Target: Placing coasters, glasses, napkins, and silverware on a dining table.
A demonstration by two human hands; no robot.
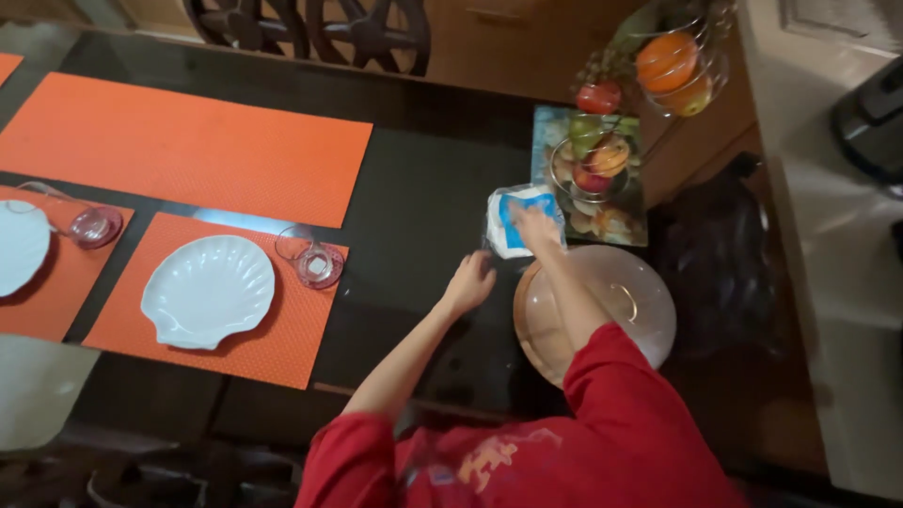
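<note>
White-blue packet (515, 218) flat on dark table, under hand.

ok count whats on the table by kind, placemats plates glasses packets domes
placemats: 4
shell plates: 2
glasses: 2
packet, under the right hand: 1
clear dome: 1
total: 10

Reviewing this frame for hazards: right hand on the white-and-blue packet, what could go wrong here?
1. The right hand on the white-and-blue packet works close to the wire fruit stand; a sweep could likely tip it.
2. The right forearm crosses above the domed clear cover and may nudge it.
3. The left hand rests on the dark glossy table, possibly slippery.
</note>
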